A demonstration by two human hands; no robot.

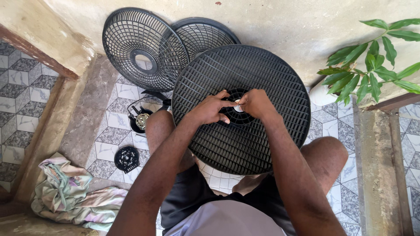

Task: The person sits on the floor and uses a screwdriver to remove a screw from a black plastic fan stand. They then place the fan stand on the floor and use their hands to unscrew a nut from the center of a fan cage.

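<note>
Counting three black fan grilles (245, 131), two hands (210, 109) at one hub.

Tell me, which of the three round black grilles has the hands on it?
The biggest grille, resting on the knees; the other two lean against the wall.

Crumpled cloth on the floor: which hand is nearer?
Left. The left hand rests on the fan grille toward the cloth; the right hand sits farther away.
</note>
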